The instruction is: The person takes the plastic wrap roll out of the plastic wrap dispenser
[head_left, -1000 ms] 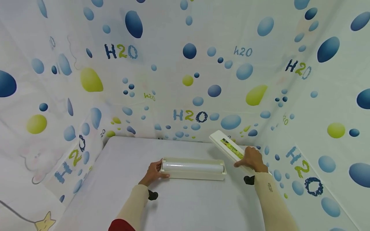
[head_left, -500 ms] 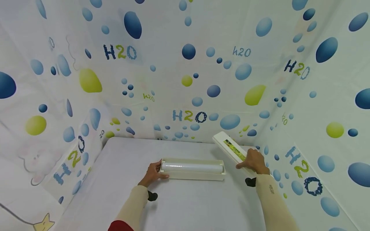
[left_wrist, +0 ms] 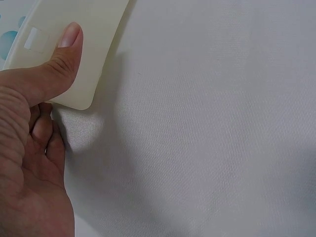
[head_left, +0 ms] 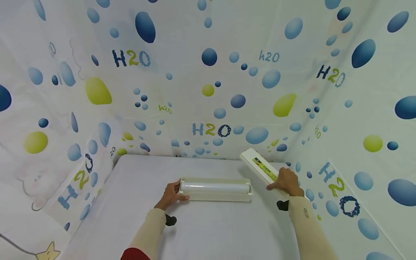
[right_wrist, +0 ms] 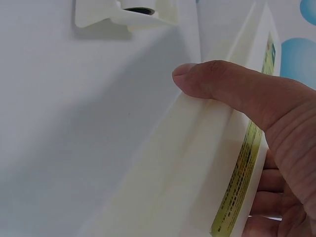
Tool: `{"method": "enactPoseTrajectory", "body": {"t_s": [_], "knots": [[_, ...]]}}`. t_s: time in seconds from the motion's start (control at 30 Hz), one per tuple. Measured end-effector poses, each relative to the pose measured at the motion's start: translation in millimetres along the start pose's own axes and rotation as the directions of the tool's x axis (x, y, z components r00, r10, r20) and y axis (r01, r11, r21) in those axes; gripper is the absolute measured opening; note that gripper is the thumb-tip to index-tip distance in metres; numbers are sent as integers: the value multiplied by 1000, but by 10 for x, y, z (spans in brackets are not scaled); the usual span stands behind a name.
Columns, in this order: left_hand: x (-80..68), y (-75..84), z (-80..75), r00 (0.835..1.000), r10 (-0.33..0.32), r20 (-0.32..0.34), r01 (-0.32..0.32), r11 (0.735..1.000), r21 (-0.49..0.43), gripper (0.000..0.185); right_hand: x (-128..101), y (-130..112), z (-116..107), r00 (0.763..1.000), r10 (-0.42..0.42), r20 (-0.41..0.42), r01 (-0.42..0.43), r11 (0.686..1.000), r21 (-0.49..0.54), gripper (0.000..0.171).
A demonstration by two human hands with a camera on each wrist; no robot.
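Observation:
A cream open dispenser tray [head_left: 217, 196] lies across the white table with a roll of clear film [head_left: 215, 187] in it. My left hand [head_left: 171, 195] grips the tray's left end; in the left wrist view the thumb [left_wrist: 59, 54] presses on the tray's side wall [left_wrist: 89, 29]. My right hand [head_left: 284, 181] holds a long cream lid [head_left: 260, 167] with a green label [right_wrist: 247, 168], tilted up toward the back right. In the right wrist view the thumb [right_wrist: 222, 84] lies over the lid's edge, and the tray's right end [right_wrist: 126, 12] shows at the top.
The white table [head_left: 208, 227] is enclosed by curtain walls [head_left: 208, 72] printed with blue and green bubbles and "H2O", close behind and on both sides. The lid's far end nears the back right corner.
Nearly nothing moved: the right hand and lid shifted very slightly, and the head view drifted a little.

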State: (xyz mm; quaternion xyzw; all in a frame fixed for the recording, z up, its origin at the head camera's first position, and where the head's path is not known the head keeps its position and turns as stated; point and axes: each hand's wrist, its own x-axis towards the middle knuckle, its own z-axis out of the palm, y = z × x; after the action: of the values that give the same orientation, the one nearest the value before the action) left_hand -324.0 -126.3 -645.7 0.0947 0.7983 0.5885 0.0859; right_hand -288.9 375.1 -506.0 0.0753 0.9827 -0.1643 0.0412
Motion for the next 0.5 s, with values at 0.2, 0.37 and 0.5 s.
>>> {"method": "enactPoseTrajectory", "body": {"t_s": [0.2,0.37,0.5], "knots": [[-8,21,4,1000,18,6,-19,1000,23,101,-39,39,11,1000,26,-1,-26,1000,-4,77],[-21,29,10,1000,9,-8,-8,999,38,102,-57,75,30,1000,30,-10,-30,999,14,78],[-21,23,7,1000,-12,0,12,1000,22,103,-70,103,59,999,42,-27,-41,999,33,78]]}}
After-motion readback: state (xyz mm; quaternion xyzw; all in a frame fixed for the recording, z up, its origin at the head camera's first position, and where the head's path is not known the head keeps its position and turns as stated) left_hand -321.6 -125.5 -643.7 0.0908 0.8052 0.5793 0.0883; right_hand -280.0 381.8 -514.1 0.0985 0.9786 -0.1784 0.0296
